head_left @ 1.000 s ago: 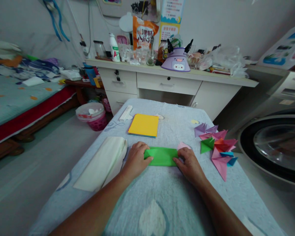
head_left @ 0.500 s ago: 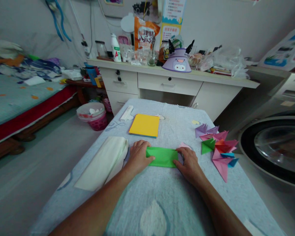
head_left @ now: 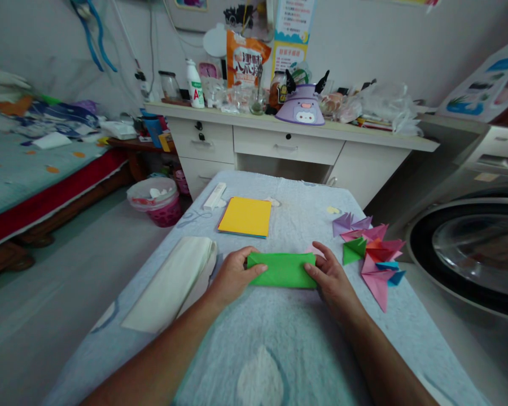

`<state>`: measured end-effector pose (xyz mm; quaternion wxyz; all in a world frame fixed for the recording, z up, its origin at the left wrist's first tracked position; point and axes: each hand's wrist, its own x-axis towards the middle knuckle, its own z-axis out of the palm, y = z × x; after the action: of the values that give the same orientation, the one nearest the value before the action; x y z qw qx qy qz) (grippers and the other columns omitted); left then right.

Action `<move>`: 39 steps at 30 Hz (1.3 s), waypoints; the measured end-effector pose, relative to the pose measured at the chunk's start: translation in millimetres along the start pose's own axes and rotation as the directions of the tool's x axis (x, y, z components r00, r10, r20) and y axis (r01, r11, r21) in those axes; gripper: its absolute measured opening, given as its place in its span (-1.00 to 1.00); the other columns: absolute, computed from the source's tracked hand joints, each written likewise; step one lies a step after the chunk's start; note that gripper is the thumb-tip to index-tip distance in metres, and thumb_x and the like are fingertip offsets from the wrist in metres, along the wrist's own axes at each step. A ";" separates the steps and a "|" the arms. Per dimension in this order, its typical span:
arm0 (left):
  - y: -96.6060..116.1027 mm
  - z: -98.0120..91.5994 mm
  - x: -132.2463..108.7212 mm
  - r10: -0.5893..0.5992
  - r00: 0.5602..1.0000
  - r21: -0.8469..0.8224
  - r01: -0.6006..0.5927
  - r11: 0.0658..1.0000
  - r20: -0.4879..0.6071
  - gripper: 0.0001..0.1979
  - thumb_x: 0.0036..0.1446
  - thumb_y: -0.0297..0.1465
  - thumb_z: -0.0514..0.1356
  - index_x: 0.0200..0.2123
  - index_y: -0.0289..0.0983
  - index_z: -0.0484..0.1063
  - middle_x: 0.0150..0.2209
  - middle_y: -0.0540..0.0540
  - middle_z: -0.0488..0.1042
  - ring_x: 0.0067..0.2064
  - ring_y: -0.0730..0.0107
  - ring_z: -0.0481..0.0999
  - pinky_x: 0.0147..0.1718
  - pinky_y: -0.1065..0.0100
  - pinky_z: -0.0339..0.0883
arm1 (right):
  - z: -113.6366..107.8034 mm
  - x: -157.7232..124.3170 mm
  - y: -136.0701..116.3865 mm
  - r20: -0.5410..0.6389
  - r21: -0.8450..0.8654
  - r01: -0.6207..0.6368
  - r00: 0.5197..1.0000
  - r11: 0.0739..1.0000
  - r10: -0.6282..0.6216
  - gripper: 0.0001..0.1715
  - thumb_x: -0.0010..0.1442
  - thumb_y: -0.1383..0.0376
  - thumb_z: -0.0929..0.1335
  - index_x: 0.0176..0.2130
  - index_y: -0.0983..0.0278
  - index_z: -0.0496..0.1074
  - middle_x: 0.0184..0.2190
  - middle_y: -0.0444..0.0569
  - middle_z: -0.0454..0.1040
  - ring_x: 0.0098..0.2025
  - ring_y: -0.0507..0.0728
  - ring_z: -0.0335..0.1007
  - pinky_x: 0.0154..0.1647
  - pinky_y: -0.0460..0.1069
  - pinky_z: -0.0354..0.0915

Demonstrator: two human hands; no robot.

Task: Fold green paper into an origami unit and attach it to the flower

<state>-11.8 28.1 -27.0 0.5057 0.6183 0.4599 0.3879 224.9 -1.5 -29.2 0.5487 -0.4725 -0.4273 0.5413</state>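
Person, two arms in view, entering from the lower edge.
- Left hand: bare, thumb and knuckles showing.
- Right hand: bare, back of hand and fingers showing.
- Left forearm: bare from the wrist to the edge at 7 o'clock.
- Right forearm: bare from the wrist to the edge at 5 o'clock.
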 end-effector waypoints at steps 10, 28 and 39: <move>2.4 -0.5 -5.4 -0.012 1.000 0.014 0.012 1.000 0.000 -0.71 0.05 -0.20 0.25 -0.47 -0.28 0.29 -0.55 0.12 0.15 -0.49 0.52 0.16 -0.52 0.48 0.01 | 0.6 -4.7 -1.5 0.102 0.032 -0.081 0.992 0.996 0.077 -0.73 0.07 0.10 0.48 -0.33 0.25 0.56 -0.46 -0.10 0.53 -0.45 0.06 0.36 -0.37 -0.05 0.26; 1.0 -0.4 -7.0 -0.067 0.998 -0.105 0.067 0.992 0.003 -0.64 0.09 -0.10 0.20 -0.48 -0.29 0.30 -0.55 0.09 0.20 -0.49 0.51 0.19 -0.51 0.46 0.03 | 2.7 -5.6 -0.9 0.079 0.008 -0.076 0.994 0.997 0.075 -0.72 0.05 0.07 0.48 -0.41 0.24 0.54 -0.51 -0.13 0.49 -0.48 0.05 0.31 -0.41 -0.06 0.21; 0.8 0.3 -7.8 -0.058 0.998 -0.118 0.057 0.991 -0.008 -0.66 0.10 -0.13 0.19 -0.49 -0.28 0.29 -0.55 0.09 0.20 -0.49 0.51 0.20 -0.50 0.47 0.04 | 2.3 -6.8 -0.2 0.032 0.023 -0.076 0.997 0.997 0.075 -0.69 0.04 0.06 0.49 -0.42 0.26 0.52 -0.55 -0.15 0.41 -0.54 0.01 0.22 -0.50 -0.08 0.14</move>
<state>-13.5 20.5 -26.3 0.5497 0.5718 0.4566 0.4030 222.3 -8.2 -28.2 0.5269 -0.4731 -0.4109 0.5743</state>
